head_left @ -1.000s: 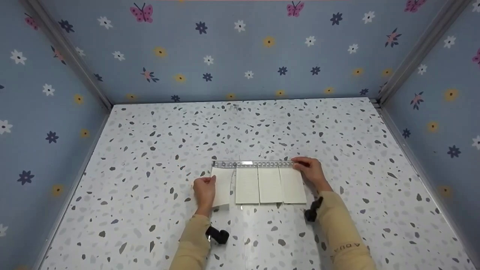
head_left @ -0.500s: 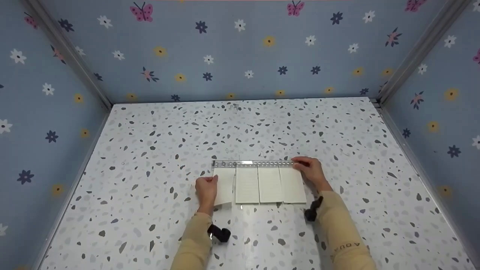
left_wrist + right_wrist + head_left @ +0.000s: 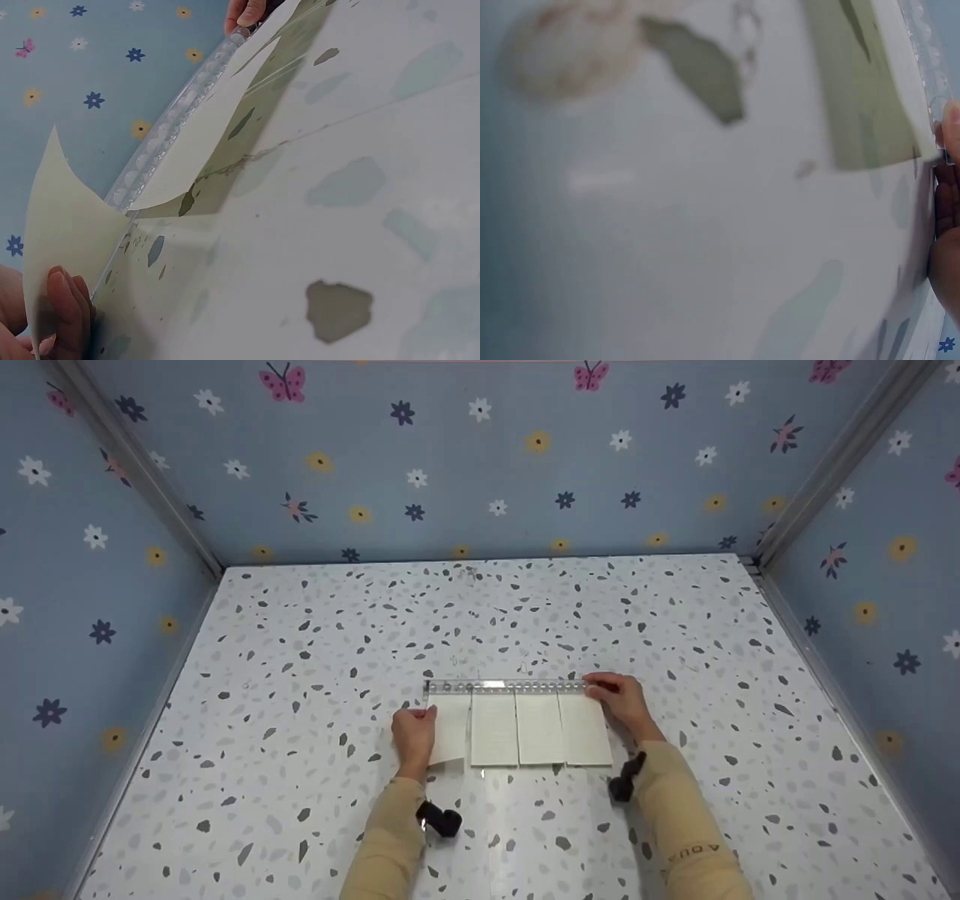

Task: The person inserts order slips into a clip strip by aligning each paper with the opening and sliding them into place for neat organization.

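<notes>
A clear plastic strip [image 3: 495, 686] with a row of round bumps runs left to right in the head view. Below it, side by side, are several cream paper slips. My left hand [image 3: 414, 737] pinches the left edge of the leftmost paper slip [image 3: 450, 731] between thumb and fingers. That paper slip [image 3: 71, 202] curves upward in the left wrist view, its top corner beside the clear strip [image 3: 169, 124]. At the strip's right end, my right hand [image 3: 621, 701] pinches the plastic, near the top of the rightmost paper slip [image 3: 585, 731]. Most of the right hand [image 3: 949, 187] is cut off in the right wrist view.
Everything stands on a white speckled tabletop [image 3: 337, 622]. A blue wall panel [image 3: 450, 457] with flowers and butterflies rises behind it, with similar panels at left and right. Dark wrist cameras [image 3: 442, 819] hang from both sleeves.
My left hand has shifted slightly right and away from me, bringing the leftmost paper slip closer to the one beside it. The right hand and the clear strip stay where they were.
</notes>
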### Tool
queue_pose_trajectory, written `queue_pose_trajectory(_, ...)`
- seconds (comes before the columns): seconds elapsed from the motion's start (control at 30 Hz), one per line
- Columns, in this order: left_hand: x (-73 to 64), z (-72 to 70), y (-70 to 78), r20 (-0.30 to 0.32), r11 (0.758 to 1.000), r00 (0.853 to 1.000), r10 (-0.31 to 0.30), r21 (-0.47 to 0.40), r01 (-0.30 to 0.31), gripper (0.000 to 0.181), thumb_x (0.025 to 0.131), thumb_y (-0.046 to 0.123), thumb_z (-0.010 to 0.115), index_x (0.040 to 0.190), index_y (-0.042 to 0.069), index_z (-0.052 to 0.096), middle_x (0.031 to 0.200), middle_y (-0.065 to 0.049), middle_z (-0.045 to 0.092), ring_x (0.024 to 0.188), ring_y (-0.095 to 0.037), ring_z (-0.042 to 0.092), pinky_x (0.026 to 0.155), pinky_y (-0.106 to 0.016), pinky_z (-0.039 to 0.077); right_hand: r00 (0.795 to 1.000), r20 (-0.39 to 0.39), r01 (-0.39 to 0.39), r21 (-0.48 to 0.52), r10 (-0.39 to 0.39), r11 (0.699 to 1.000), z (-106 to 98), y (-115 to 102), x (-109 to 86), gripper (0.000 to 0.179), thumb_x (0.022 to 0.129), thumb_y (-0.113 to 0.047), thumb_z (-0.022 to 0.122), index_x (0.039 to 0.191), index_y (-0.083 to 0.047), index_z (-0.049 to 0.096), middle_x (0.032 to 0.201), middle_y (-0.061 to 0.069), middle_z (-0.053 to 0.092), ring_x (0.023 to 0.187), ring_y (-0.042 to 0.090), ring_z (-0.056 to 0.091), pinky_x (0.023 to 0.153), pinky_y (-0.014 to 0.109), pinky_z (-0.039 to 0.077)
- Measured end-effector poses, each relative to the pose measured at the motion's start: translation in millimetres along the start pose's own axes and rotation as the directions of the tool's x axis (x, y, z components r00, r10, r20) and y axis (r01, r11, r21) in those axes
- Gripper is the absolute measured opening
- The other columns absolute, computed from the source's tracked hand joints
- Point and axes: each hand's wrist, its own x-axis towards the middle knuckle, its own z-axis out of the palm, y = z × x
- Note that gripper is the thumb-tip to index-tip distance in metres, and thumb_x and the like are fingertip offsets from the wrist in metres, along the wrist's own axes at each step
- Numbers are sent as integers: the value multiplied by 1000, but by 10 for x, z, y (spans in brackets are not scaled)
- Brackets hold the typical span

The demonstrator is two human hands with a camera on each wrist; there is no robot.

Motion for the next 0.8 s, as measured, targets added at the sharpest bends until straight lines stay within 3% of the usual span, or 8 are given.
queue_pose_trajectory(0.3,31,24,17,2,1000,1000,5,24,-5,22,82,16,60,81,-5,61,77,-16,60,70,-28,56,66,-38,44,1000,12,3,2,-3,1000,-10,-21,-11,21,79,-3,64,99,1,66,101,15,63,94,24,56,82,33,42)
queue_pose_trajectory(0.8,72,69,26,-5,999,999,-32,30,32,23,82,17,61,84,-6,61,84,-19,60,79,-31,57,73,-40,42,999,7,-52,2,52,999,2,-24,-1,21,78,-1,64,99,0,66,100,14,63,93,23,56,82,34,42)
